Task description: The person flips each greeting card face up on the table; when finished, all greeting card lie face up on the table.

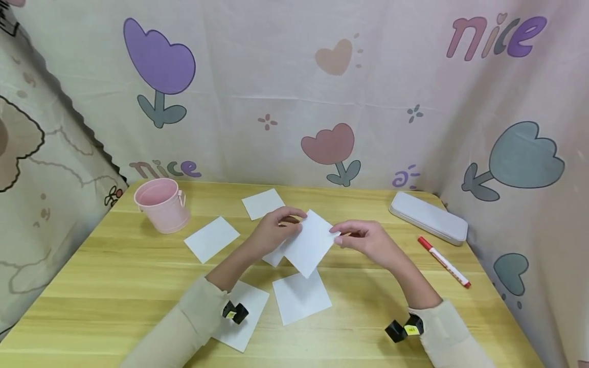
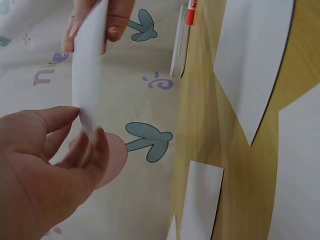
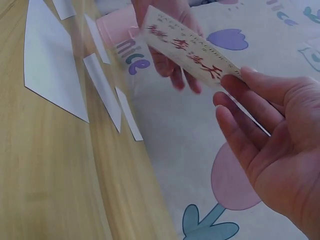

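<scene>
Both hands hold one card (image 1: 309, 244) raised over the table. My left hand (image 1: 274, 232) pinches its left side between thumb and fingers, while my right hand (image 1: 368, 240) pinches the right corner. Toward the head camera the card shows a blank white face; in the right wrist view its other face (image 3: 182, 47) bears red handwriting and a line of small print. Edge-on and slightly bowed, the same card (image 2: 87, 75) appears in the left wrist view. Below lie a white card (image 1: 301, 299), another partly hidden one (image 1: 273, 257), and one (image 1: 248, 312) under my left forearm.
Two more white cards, one at left (image 1: 211, 239) and one farther back (image 1: 263, 203), lie on the wooden table (image 1: 110, 286). A pink bucket (image 1: 165, 212) stands back left. At right are a white case (image 1: 428, 217) and a red-and-white marker (image 1: 444, 261). Printed cloth hangs behind.
</scene>
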### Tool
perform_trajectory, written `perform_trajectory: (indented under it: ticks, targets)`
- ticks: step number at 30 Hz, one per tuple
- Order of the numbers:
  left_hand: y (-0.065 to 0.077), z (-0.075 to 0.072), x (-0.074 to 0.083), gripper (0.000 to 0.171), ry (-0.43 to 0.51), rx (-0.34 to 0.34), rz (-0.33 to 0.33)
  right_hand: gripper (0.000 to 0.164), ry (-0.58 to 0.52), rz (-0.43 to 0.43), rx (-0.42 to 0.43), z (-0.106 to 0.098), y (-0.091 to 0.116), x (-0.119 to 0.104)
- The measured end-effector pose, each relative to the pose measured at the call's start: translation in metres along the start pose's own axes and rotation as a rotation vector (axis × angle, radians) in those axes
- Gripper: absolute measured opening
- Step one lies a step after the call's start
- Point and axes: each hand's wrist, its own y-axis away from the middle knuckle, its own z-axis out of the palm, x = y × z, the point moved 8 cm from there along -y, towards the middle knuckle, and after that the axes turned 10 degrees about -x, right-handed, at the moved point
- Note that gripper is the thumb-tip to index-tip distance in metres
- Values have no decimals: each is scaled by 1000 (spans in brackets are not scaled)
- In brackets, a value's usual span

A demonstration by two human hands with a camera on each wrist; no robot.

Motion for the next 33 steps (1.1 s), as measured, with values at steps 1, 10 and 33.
perform_trajectory:
  ticks: [1,10,33]
  targets:
    - [0,0,2,25,-21,9,16,24,-1,4,18,-2,1,0]
    - [13,11,37,29,-141,-31,182,25,-42,16,213,-26,7,-7]
    - [8,3,22,26,165,-4,69,33,64,15,369,-38,12,-6]
